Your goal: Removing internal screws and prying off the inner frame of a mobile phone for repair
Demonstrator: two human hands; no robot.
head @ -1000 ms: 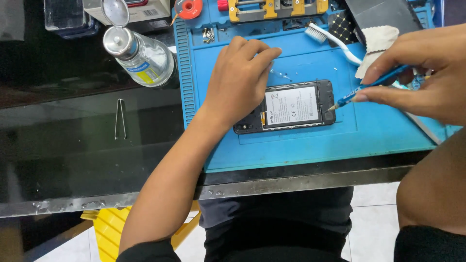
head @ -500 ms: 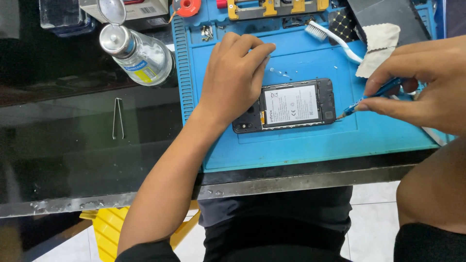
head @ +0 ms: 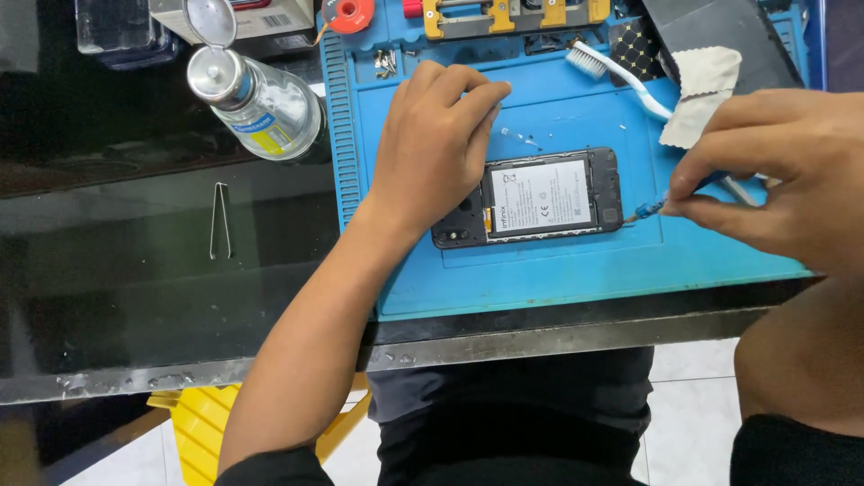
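A clear round plastic bottle with a silver neck (head: 261,103) lies tilted on the dark table, its flip cap hanging open; it looks like clear liquid inside, but I cannot tell how full it is. Behind it, at the top edge, sits a see-through plastic box (head: 112,27), and I cannot tell what is in it. A small well in the top of the blue rubber work mat (head: 576,279) holds a little pile of tiny silver screws (head: 385,61). In the middle of that mat lies the black phone with its back cover off (head: 540,198), flat, with its big pale battery showing. My left hand (head: 432,148) rests on the left end of the phone, fingers curled and pressing down on it. My right hand (head: 783,180) pinches a thin blue screwdriver (head: 652,209) between thumb and fingers, and its tip is at the right end of the phone. A white toothbrush (head: 612,76) and a folded white cloth (head: 702,85) lie on the mat above the phone. Thin metal tweezers (head: 220,220) lie well apart to the left, on the shiny black glass table top (head: 135,297). Under the table I see pale floor tiles (head: 693,414) and a yellow plastic stool (head: 202,427).
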